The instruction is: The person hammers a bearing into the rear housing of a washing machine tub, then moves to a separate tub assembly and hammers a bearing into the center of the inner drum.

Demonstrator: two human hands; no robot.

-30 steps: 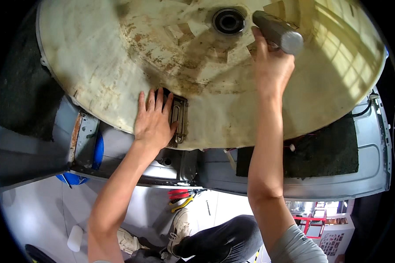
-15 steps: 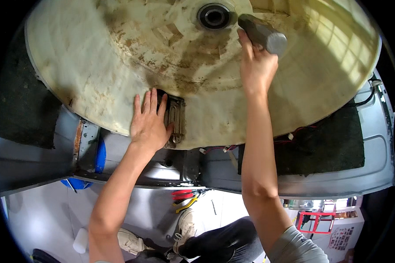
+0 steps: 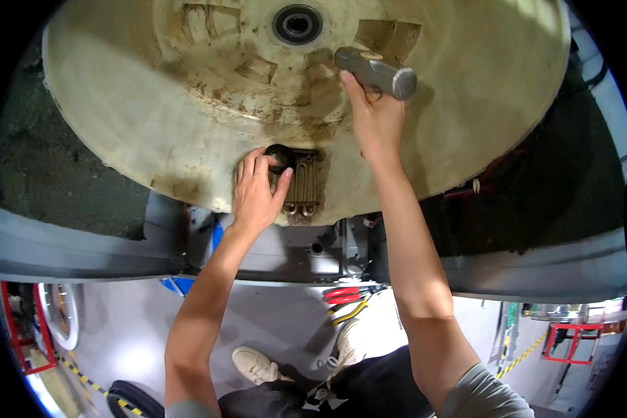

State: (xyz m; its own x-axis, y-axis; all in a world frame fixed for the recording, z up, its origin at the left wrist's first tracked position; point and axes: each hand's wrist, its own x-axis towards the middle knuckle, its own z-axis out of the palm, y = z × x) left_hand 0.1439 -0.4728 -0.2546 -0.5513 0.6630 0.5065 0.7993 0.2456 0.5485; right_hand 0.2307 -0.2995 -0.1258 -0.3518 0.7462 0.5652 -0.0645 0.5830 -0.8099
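Observation:
A large cream plastic tub [image 3: 153,76], stained brown, fills the upper view, with a black ring bearing [image 3: 297,24] at its centre. My right hand [image 3: 376,122] is closed on a grey metal hammer [image 3: 375,73] below and right of the bearing. My left hand [image 3: 258,195] has its fingers curled onto a black round piece [image 3: 279,157], which sits at the upper left of a metal heating-element recess [image 3: 302,184] near the tub's lower rim.
A grey metal housing [image 3: 522,268] with dark pads [image 3: 76,188] surrounds the tub below. On the floor [image 3: 139,313] lie red- and yellow-handled tools [image 3: 345,299], a dark ring [image 3: 118,397] and yellow-black tape [image 3: 519,355]. Red frames [image 3: 571,341] stand at the sides.
My left fingers, earlier spread flat, have curled around the black round piece, exposing more of the recess. The hammer has moved a little lower relative to the bearing. The camera view has shifted.

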